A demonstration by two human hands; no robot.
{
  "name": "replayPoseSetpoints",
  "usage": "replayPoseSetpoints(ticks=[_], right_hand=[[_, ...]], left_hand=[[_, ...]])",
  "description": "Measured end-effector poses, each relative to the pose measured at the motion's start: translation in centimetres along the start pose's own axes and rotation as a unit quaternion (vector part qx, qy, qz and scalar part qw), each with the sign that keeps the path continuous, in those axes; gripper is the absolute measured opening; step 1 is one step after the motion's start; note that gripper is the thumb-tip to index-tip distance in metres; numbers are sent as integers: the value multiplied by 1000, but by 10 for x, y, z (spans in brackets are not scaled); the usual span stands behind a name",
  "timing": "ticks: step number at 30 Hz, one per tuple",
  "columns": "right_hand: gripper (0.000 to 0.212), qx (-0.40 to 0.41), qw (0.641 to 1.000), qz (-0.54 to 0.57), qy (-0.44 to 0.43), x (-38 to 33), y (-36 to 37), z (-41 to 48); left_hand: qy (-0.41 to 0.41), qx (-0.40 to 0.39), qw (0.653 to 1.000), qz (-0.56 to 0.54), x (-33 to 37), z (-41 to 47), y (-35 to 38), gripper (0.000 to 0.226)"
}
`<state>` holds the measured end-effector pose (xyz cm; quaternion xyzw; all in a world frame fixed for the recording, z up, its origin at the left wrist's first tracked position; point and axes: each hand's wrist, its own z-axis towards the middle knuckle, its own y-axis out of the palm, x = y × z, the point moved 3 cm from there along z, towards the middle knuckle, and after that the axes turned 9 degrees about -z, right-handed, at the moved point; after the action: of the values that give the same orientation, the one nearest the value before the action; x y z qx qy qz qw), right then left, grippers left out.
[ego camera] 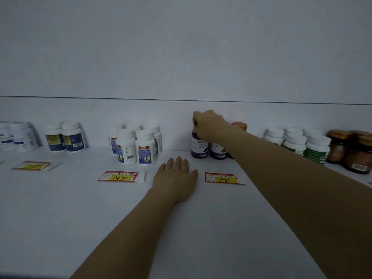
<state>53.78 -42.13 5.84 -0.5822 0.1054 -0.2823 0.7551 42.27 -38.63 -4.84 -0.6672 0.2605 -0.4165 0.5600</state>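
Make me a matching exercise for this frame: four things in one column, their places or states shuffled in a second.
1 right hand
2 left hand
3 price tag 147
4 brown jars

A lies flat on the shelf
B stand at the far right
C grips the top of the purple bottle
D lies in front of the white bottles

Pairs: 1-C, 2-A, 3-D, 4-B

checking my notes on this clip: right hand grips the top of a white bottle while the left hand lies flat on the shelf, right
Not quite. The head view shows the right hand gripping the top of a purple bottle, not a white one. The left hand does lie flat on the shelf.
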Motion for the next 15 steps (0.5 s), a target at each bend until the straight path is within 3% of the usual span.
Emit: replayPoseSetpoints(ticks=[5, 8, 12, 15], right_hand=[[29, 24, 999, 16, -14, -3, -12, -8], [33, 73, 992, 100, 1, 5, -31, -16], [32, 120, 970, 211, 1, 15, -48, -33], [34, 143, 948, 284, 27, 23, -45, -44]], left_hand=[[-8, 5, 1000, -25, 1, -1, -4, 64], [-25, 57, 989, -131, 7, -5, -18, 62], [10, 101, 923, -370, 22, -9, -40, 63], [47, 127, 890, -434, 30, -7, -49, 47]])
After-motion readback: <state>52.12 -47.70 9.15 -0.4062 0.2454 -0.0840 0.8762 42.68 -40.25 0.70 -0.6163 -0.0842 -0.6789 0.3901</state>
